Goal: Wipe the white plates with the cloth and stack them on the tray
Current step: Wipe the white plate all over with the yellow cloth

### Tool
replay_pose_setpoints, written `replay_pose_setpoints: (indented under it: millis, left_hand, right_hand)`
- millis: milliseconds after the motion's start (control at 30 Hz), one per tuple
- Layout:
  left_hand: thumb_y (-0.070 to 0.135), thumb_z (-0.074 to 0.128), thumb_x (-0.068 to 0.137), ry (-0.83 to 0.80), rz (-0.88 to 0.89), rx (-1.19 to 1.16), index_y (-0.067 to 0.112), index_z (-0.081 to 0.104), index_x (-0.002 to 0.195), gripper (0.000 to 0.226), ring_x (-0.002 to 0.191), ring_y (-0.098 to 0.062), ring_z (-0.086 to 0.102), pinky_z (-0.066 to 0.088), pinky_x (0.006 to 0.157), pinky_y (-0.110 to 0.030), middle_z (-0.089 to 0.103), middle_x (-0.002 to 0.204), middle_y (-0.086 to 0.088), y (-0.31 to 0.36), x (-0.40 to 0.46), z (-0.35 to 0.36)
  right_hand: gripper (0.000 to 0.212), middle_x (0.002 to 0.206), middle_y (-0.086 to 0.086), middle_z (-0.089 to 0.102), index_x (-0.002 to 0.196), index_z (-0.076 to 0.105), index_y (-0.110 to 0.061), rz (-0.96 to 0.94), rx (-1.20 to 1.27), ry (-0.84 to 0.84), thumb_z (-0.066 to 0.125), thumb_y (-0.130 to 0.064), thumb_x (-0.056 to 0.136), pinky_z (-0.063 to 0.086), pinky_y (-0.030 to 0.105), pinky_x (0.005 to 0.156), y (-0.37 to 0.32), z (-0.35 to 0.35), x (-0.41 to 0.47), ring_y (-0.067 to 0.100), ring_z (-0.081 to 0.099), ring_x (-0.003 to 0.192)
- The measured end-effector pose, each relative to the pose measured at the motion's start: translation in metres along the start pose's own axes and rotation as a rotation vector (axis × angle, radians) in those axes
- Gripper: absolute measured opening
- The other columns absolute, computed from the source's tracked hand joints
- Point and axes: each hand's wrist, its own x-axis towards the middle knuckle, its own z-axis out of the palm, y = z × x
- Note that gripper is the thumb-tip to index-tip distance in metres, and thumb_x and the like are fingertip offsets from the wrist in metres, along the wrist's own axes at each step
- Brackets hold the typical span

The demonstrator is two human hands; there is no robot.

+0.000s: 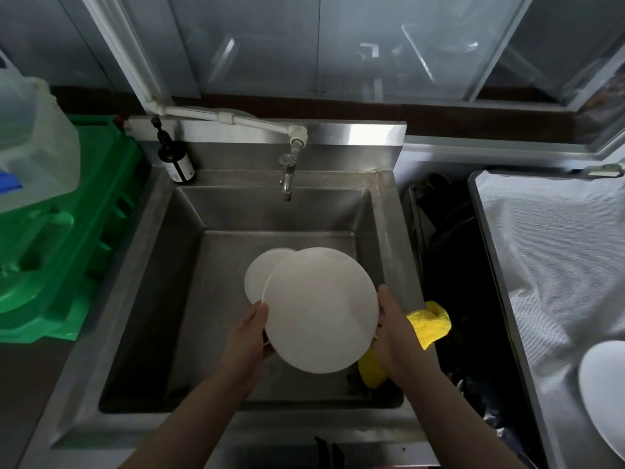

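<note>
I hold a white plate (319,309) above the steel sink (145,282), its flat underside toward me. My left hand (248,340) grips its left rim. My right hand (394,336) grips the right rim together with the yellow cloth (431,321), which hangs out behind the hand and below the plate. A second white plate (260,277) lies in the sink basin, partly hidden by the held one. Another white plate (605,390) rests on the cloth-lined tray (548,258) at the right, cut by the frame edge.
A tap (287,174) juts over the back of the basin. A dark pump bottle (176,160) stands at the sink's back left corner. A green crate (67,231) and a clear plastic container (30,140) sit left. A dark gap with a black bag (473,316) separates sink and tray.
</note>
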Motion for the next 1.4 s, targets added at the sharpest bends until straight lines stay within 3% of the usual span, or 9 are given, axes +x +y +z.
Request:
replay_pose_setpoints:
  millis: [167,333,500,667,733,833,1000,1200,1400]
  left_hand:
    - [0.023,0.04,0.107,0.012,-0.038,-0.16,0.011,0.065,0.124,0.032,0.098,-0.028,0.07,0.061,0.073,-0.043,0.074,0.108,-0.01,0.0,0.004,0.0]
    - [-0.006,0.043,0.102,0.034,0.123,-0.022,0.003,0.054,0.111,0.017,0.078,0.003,0.069,0.05,0.052,-0.011,0.063,0.092,-0.002,0.008,-0.008,0.009]
    - [0.02,0.042,0.105,0.149,0.162,-0.118,0.007,0.067,0.1,0.028,0.072,-0.014,0.062,0.051,0.061,-0.025,0.066,0.079,0.0,0.01,-0.004,0.007]
    - [0.022,0.036,0.107,0.132,0.316,0.001,0.021,0.07,0.058,0.059,0.088,-0.018,0.068,0.047,0.092,-0.039,0.072,0.078,-0.005,0.017,-0.009,0.001]
    - [0.017,0.035,0.106,0.072,0.366,0.031,0.02,0.068,0.06,0.057,0.101,-0.026,0.067,0.045,0.102,-0.047,0.073,0.089,-0.012,0.017,-0.011,-0.004]
    - [0.007,0.039,0.103,-0.014,0.476,0.128,0.023,0.071,0.079,0.043,0.114,-0.022,0.064,0.046,0.102,-0.052,0.072,0.11,-0.004,0.015,-0.011,-0.01]
    - [0.039,0.048,0.105,-0.073,0.345,0.25,0.02,0.048,0.141,0.041,0.123,-0.024,0.059,0.056,0.093,-0.029,0.057,0.139,-0.005,0.015,0.006,-0.013]
    - [0.063,0.025,0.101,-0.09,-0.129,-0.191,0.017,0.057,0.135,0.066,0.111,-0.034,0.068,0.055,0.088,-0.045,0.07,0.122,-0.014,0.02,-0.005,-0.002]
    - [0.06,0.023,0.102,-0.148,-0.245,-0.306,0.021,0.053,0.14,0.062,0.113,-0.033,0.067,0.056,0.081,-0.042,0.069,0.125,-0.013,0.018,-0.004,0.004]
  right_hand:
    - [0.04,0.101,0.006,0.069,0.109,0.057,-0.017,0.11,0.365,-0.01,0.035,-0.049,0.102,0.052,0.04,0.075,0.003,0.006,0.002,0.024,0.064,0.095]
    - [0.064,0.138,0.02,0.053,0.14,0.043,-0.003,0.118,0.36,-0.007,0.032,-0.052,0.101,0.046,0.044,0.095,0.007,0.011,0.008,0.038,0.05,0.127]
    - [0.086,0.132,0.012,0.06,0.148,0.036,-0.023,0.297,0.402,-0.087,0.056,-0.071,0.08,0.053,0.05,0.089,0.01,0.008,0.004,0.035,0.061,0.115]
    - [0.058,0.095,0.016,0.07,0.114,0.062,-0.004,0.375,0.4,-0.228,0.061,-0.055,0.084,0.052,0.033,0.065,0.003,-0.004,-0.008,0.022,0.066,0.074]
    - [0.054,0.113,0.018,0.067,0.121,0.061,-0.007,0.416,0.386,-0.268,0.066,-0.047,0.085,0.054,0.024,0.064,-0.004,0.0,-0.012,0.016,0.067,0.077]
    - [0.061,0.115,0.021,0.068,0.124,0.062,-0.002,0.393,0.355,-0.245,0.044,-0.053,0.095,0.058,0.034,0.068,-0.004,0.006,-0.014,0.032,0.071,0.094]
    - [0.059,0.116,0.019,0.068,0.123,0.063,-0.003,0.258,0.29,-0.179,0.036,-0.05,0.101,0.051,0.043,0.092,0.003,0.011,-0.014,0.033,0.066,0.106]
    - [0.038,0.104,0.011,0.073,0.106,0.073,-0.016,0.151,0.224,-0.128,0.051,-0.046,0.096,0.054,0.046,0.089,-0.001,0.008,-0.017,0.027,0.07,0.094]
    - [0.025,0.085,-0.005,0.075,0.077,0.076,-0.034,0.003,0.143,-0.109,0.057,-0.042,0.091,0.055,0.041,0.081,-0.005,0.004,-0.019,0.015,0.07,0.082]
